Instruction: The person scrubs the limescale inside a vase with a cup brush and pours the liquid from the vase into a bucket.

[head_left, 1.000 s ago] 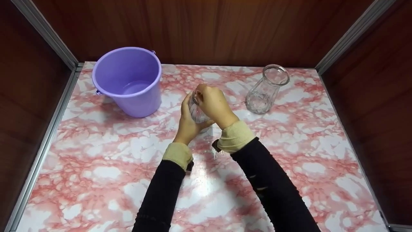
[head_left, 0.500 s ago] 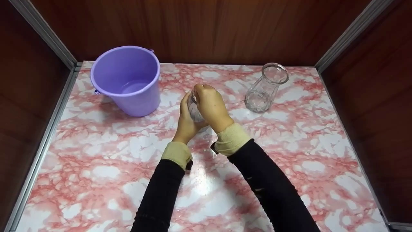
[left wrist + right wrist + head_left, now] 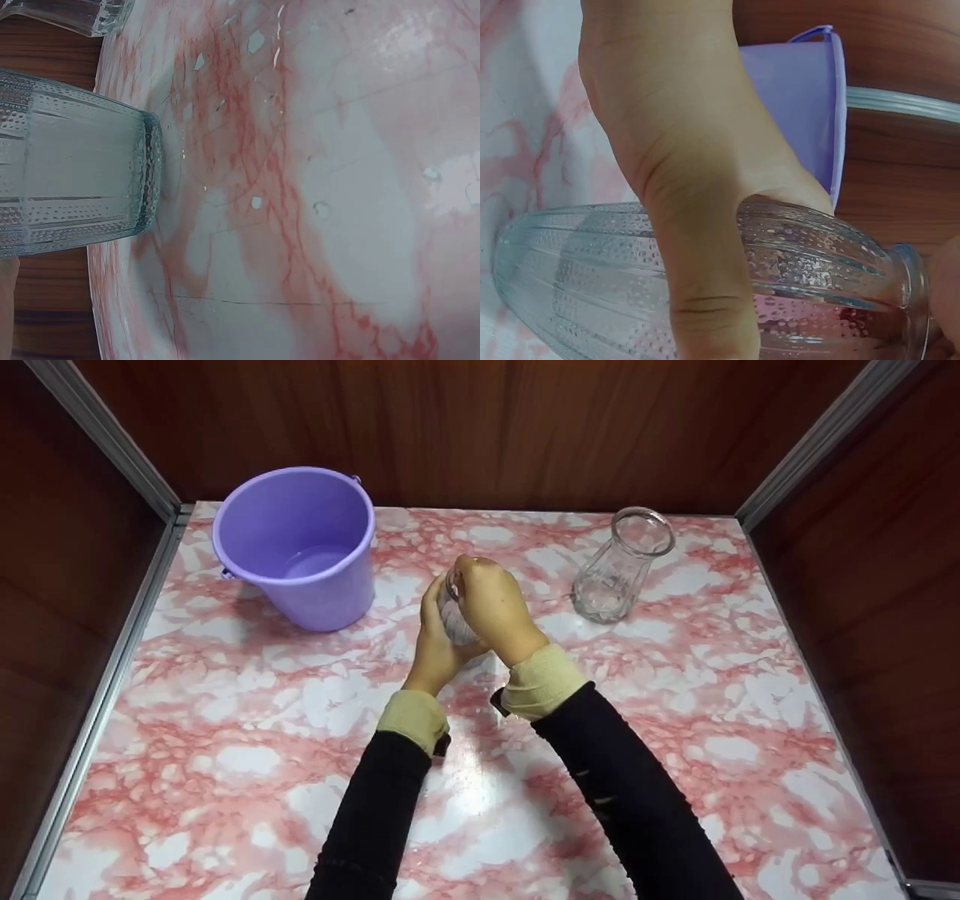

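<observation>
A clear ribbed glass vase (image 3: 452, 621) stands at mid-table between both hands. My left hand (image 3: 433, 649) grips its body from the left and near side. My right hand (image 3: 491, 604) curls over its rim from above and hides the mouth. In the left wrist view the vase's dotted base (image 3: 82, 169) sits just at the marble top (image 3: 337, 195); contact is unclear. The right wrist view shows a thumb (image 3: 697, 247) wrapped across the vase's body (image 3: 810, 285), with the neck towards the right.
A purple bucket (image 3: 300, 547) with a little water stands at the back left. A second clear glass vase (image 3: 619, 566) stands at the back right, empty. Dark wooden walls and metal rails (image 3: 97, 431) enclose the pink marbled table (image 3: 225, 750).
Both hands keep their hold on the vase at the same spot. Only a very slight shift of the hands shows.
</observation>
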The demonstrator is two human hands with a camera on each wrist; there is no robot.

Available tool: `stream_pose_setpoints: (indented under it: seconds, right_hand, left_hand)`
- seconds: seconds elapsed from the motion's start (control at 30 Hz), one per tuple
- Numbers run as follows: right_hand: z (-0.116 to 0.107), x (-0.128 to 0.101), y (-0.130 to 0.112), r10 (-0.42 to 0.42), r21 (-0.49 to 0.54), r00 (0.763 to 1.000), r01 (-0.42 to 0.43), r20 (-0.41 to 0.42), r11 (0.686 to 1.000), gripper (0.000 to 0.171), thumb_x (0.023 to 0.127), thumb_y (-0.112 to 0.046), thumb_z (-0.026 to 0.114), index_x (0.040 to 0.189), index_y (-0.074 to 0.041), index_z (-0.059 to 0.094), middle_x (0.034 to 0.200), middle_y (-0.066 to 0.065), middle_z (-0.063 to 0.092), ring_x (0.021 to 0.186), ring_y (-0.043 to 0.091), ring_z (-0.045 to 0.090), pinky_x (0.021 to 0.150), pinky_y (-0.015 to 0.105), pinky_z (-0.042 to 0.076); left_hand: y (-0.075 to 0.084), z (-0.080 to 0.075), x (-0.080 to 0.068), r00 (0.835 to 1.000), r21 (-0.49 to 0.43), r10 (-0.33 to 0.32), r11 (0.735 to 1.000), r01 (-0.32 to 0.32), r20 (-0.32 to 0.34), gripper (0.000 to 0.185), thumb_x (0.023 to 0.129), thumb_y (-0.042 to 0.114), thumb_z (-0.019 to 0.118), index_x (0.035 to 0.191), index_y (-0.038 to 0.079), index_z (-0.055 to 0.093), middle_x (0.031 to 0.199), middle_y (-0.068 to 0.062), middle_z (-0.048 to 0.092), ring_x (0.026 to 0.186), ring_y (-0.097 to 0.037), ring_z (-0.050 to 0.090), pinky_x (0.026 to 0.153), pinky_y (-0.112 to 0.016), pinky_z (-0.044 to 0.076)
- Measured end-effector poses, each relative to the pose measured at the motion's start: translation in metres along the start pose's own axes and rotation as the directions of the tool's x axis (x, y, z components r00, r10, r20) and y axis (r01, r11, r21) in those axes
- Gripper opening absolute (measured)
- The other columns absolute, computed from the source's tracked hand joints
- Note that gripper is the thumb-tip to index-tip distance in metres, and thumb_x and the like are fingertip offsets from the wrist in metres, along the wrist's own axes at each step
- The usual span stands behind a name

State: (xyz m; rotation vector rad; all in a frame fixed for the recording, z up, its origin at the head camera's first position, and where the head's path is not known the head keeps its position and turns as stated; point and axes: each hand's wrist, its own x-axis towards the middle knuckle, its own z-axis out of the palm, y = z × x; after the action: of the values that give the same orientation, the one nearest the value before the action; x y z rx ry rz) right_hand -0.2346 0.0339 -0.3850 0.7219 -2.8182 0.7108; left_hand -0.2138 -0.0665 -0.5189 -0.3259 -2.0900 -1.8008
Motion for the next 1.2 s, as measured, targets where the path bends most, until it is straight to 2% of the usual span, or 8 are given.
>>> stream_pose_setpoints:
  seconds: [0.17, 0.37, 0.57, 0.67, 0.97, 1.2]
  right_hand:
    - [0.000, -0.001, 0.001, 0.001, -0.012, 1.000, -0.001, 0.015, 1.000, 0.008, 0.099, 0.000, 0.055, 0.096, 0.003, 0.062, 0.091, 0.017, 0.070, 0.088, 0.034, 0.070, 0.077, 0.045, 0.058]
    - [0.001, -0.001, 0.002, -0.019, -0.027, 1.000, 0.019, 0.012, 0.999, 0.016, 0.104, -0.007, 0.050, 0.099, 0.005, 0.061, 0.091, 0.019, 0.070, 0.089, 0.038, 0.070, 0.079, 0.049, 0.057]
    - [0.002, -0.001, 0.005, -0.037, 0.006, 0.999, 0.037, -0.011, 0.999, 0.018, 0.105, -0.007, 0.049, 0.099, 0.006, 0.060, 0.087, 0.019, 0.069, 0.080, 0.035, 0.069, 0.072, 0.045, 0.057]
    - [0.002, -0.002, 0.005, -0.039, 0.018, 0.999, 0.040, -0.020, 0.999, 0.016, 0.104, -0.007, 0.052, 0.099, 0.005, 0.062, 0.089, 0.018, 0.070, 0.081, 0.033, 0.070, 0.072, 0.044, 0.058]
    - [0.005, -0.004, 0.004, -0.042, 0.024, 0.997, 0.044, -0.072, 0.999, 0.012, 0.102, -0.004, 0.055, 0.098, 0.003, 0.065, 0.089, 0.016, 0.070, 0.081, 0.031, 0.069, 0.072, 0.043, 0.057]
    - [0.010, -0.007, 0.002, -0.076, 0.001, 0.983, 0.077, -0.164, 0.997, 0.009, 0.100, 0.000, 0.056, 0.095, 0.003, 0.063, 0.086, 0.017, 0.067, 0.082, 0.033, 0.067, 0.072, 0.044, 0.057]
  left_hand:
    - [-0.001, 0.000, -0.001, 1.000, -0.016, -0.007, 1.000, 0.008, 0.003, 0.116, 0.069, 0.012, 0.092, 0.156, 0.005, 0.017, 0.160, -0.017, 0.032, 0.148, -0.024, 0.032, 0.123, -0.030, 0.024]
    - [0.000, 0.000, -0.001, 1.000, -0.011, -0.030, 0.999, 0.030, 0.000, 0.116, 0.069, 0.015, 0.093, 0.156, 0.006, 0.017, 0.158, -0.017, 0.033, 0.145, -0.024, 0.035, 0.121, -0.029, 0.026]
    - [0.000, 0.000, -0.001, 1.000, -0.018, -0.019, 1.000, 0.019, 0.018, 0.115, 0.071, 0.013, 0.092, 0.156, 0.004, 0.015, 0.159, -0.017, 0.032, 0.147, -0.023, 0.033, 0.122, -0.029, 0.026]
    - [0.000, 0.000, -0.001, 1.000, -0.019, -0.009, 1.000, 0.009, 0.011, 0.115, 0.070, 0.013, 0.092, 0.156, 0.003, 0.016, 0.159, -0.017, 0.033, 0.147, -0.023, 0.033, 0.122, -0.030, 0.026]
    - [-0.002, 0.000, 0.000, 1.000, -0.039, 0.004, 0.999, -0.004, 0.014, 0.114, 0.070, 0.010, 0.091, 0.156, 0.003, 0.016, 0.160, -0.018, 0.031, 0.148, -0.024, 0.031, 0.122, -0.030, 0.024]
    - [-0.003, 0.001, -0.001, 1.000, -0.064, 0.027, 0.998, -0.026, 0.013, 0.114, 0.068, 0.000, 0.088, 0.155, 0.000, 0.014, 0.161, -0.022, 0.030, 0.150, -0.026, 0.028, 0.123, -0.031, 0.023]
